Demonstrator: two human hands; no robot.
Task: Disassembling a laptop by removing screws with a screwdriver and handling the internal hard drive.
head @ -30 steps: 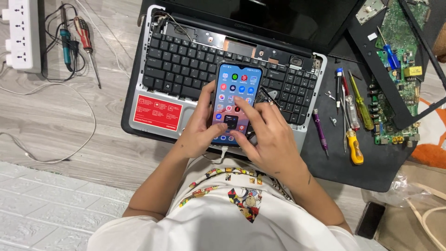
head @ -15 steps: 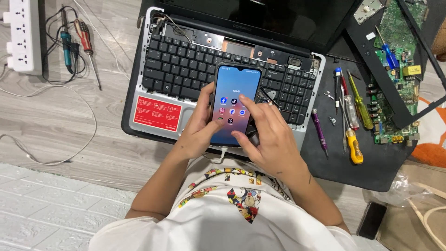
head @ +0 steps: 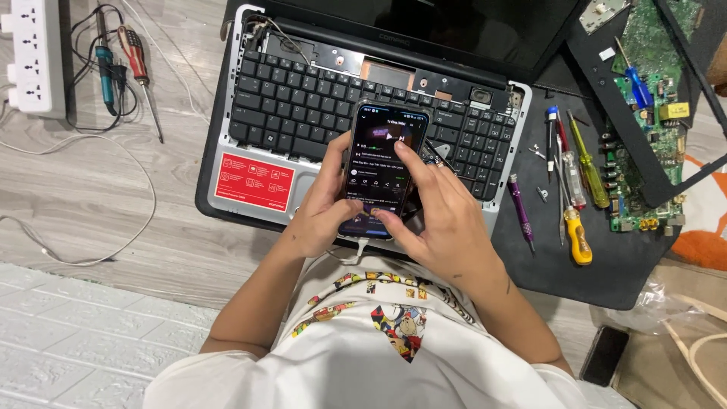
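A smartphone (head: 379,151) with a lit screen is held upright over an open, partly dismantled black laptop (head: 303,106). My left hand (head: 322,208) grips the phone's left edge and bottom. My right hand (head: 439,220) supports it from the right, and its thumb rests on the upper middle of the screen. The screen shows a dark app page with a picture at the top. A white cable runs from the phone's bottom towards my lap.
Several screwdrivers (head: 575,197) lie on a black mat (head: 636,265) right of the laptop, beside a green circuit board (head: 651,129). A white power strip (head: 34,57) and two more screwdrivers (head: 136,72) sit at the upper left. Another dark phone (head: 604,354) lies at the lower right.
The phone screen has changed from a blue page of app icons to a dark page with a picture. My right thumb has moved up the screen.
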